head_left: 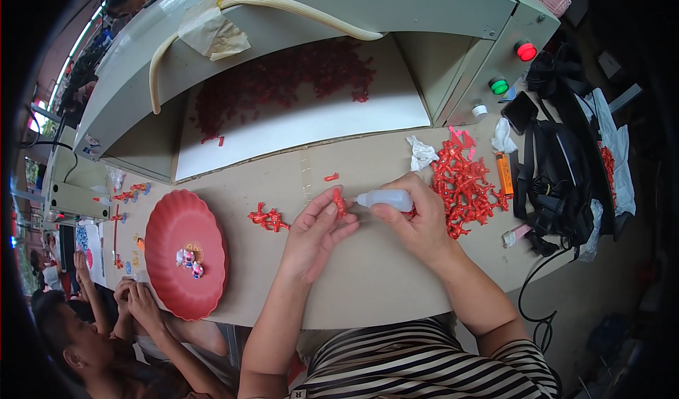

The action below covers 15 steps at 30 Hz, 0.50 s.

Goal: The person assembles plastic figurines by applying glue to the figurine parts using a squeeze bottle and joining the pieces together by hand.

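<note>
Between the thumb and fingers of my left hand is a small red plastic figure part. My right hand grips a small translucent squeeze bottle, lying sideways with its narrow tip pointing left at the red part. Whether the tip touches the part is too small to tell. Just beyond my left hand lies a loose red piece. To its left on the table are a few red figures. A heap of red figures lies right beside my right hand.
A red scalloped bowl holds small painted figures. Behind stands a grey-green cabinet with many red pieces inside. An orange lighter, crumpled tissue and black bag lie at right. Another person's hands work at left.
</note>
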{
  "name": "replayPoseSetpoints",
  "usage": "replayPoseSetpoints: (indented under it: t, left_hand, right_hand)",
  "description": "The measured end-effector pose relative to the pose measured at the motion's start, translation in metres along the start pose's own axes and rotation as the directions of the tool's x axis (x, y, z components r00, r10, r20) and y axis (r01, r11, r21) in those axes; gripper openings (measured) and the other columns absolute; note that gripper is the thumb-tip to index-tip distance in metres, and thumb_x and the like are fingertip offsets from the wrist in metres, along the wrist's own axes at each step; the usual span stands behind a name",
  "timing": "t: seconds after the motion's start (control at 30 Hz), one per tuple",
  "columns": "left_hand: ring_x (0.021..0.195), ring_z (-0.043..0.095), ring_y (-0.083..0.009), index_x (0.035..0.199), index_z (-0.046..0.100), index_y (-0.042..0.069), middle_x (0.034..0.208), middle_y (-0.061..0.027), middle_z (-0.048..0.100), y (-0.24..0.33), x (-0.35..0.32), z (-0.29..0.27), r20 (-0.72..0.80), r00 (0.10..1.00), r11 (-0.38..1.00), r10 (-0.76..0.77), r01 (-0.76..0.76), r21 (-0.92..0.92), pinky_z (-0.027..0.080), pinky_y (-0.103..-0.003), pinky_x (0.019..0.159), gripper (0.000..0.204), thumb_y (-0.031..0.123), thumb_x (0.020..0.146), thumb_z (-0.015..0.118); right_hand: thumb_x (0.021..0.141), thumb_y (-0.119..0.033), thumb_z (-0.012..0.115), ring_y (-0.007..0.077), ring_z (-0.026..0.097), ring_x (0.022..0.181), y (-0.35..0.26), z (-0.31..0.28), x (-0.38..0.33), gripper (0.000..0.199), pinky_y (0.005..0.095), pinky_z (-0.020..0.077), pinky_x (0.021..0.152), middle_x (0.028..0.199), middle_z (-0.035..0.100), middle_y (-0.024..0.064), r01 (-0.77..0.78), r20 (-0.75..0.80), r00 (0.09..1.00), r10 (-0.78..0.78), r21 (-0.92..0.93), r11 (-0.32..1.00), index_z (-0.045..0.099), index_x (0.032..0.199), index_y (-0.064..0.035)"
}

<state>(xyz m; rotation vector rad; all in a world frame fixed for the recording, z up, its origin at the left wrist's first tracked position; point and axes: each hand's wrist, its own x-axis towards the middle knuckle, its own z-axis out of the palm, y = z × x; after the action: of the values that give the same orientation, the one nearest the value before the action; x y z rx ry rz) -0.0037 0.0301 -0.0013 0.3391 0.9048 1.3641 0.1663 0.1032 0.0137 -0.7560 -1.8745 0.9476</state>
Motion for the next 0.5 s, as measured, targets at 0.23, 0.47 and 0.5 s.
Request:
replayPoseSetpoints:
  t: [0.23,0.47,0.5]
  left_hand:
    - [0.090,0.058,-0.0174,0.121,0.044,0.003,0.108,-0.0105,0.056,0.001,-0.002,-0.003,0.025,1.000,0.997,0.000,0.002,-0.079,0.049,-0.031,0.084,0.033,0.011,0.089,0.047]
    - [0.093,0.059,-0.0173,0.119,0.046,0.003,0.108,-0.0104,0.056,0.006,-0.003,-0.014,0.032,0.999,0.884,0.020,-0.003,-0.467,0.050,-0.027,0.083,0.031,0.008,0.088,0.048]
    - [0.093,0.059,-0.0173,0.119,0.046,0.003,0.108,-0.0104,0.056,0.006,-0.003,-0.013,0.035,0.999,0.882,0.026,-0.007,-0.472,0.050,-0.027,0.083,0.031,0.008,0.088,0.048]
  right_hand:
    - [0.078,-0.019,0.066,0.0106,0.054,0.066,0.002,-0.002,-0.002,0.023,0.0238,0.0428,0.057,0.075,0.055,0.0038,-0.112,-0.011,0.993,0.115,0.125,0.986,0.051,0.087,-0.0042]
    - [0.081,-0.008,0.061,0.0088,0.054,0.069,0.004,-0.005,0.011,0.024,0.0234,0.0469,0.059,0.084,0.053,0.0037,-0.324,0.064,0.942,0.329,0.433,0.841,0.041,0.095,-0.0045]
    - [0.081,-0.003,0.058,0.0098,0.054,0.071,0.005,-0.006,0.014,0.025,0.0236,0.0493,0.061,0.088,0.052,0.0048,-0.383,0.092,0.921,0.379,0.399,0.833,0.039,0.096,-0.0051]
